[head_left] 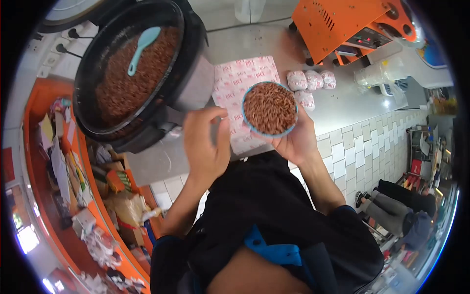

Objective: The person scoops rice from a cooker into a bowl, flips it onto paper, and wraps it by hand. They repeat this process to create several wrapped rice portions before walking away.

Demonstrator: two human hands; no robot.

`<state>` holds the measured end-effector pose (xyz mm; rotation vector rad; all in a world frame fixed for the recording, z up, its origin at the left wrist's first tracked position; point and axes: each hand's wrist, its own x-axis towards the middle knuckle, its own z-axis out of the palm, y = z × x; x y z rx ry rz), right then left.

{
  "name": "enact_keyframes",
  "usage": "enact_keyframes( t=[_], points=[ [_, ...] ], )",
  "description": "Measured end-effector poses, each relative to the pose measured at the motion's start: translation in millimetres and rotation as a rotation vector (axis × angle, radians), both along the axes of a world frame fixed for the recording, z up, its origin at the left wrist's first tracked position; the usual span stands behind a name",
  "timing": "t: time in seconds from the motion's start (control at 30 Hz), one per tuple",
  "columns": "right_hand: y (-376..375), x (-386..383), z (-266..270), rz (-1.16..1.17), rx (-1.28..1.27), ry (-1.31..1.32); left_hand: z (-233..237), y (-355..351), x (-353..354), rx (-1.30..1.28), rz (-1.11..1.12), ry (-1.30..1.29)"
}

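A blue-rimmed bowl (270, 109) heaped with reddish-brown rice rests in my right hand (301, 139), whose fingers wrap its lower right side. My left hand (208, 142) hovers left of the bowl, thumb and forefinger apart, holding nothing. Beneath the bowl, printed wrapping paper (245, 73) with red lettering lies on the metal counter. To the left stands a large black cooker (188, 54) full of the same rice, with a light blue spoon (141, 49) lying on top. Several wrapped packets (305, 99) in similar paper sit right of the sheet.
An orange machine (328, 29) stands at the back right of the metal counter (342, 108), near clear plastic cups (382, 73). Orange shelving (41, 147) with bags and papers is at the left. Another person (391, 210) is at the far right, on the tiled floor.
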<state>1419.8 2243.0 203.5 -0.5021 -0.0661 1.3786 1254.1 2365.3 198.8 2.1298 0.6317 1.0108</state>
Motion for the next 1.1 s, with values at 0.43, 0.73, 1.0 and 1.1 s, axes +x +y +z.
enact_keyframes(
  t=[0.43,0.73,1.0,1.1],
  points=[
    [48,68,-173,-0.134,-0.095,-2.05,-181,-28,29,-0.053,0.152,0.723],
    [144,187,-212,-0.405,-0.337,-2.245,-203,-55,3,0.045,0.057,0.386],
    [-66,121,-224,0.104,-0.043,-2.147,-185,-2,26,-0.674,-0.041,0.204],
    [-43,135,-197,0.106,-0.257,-1.665,-180,-6,23,-0.688,-0.144,-0.01]
  ],
)
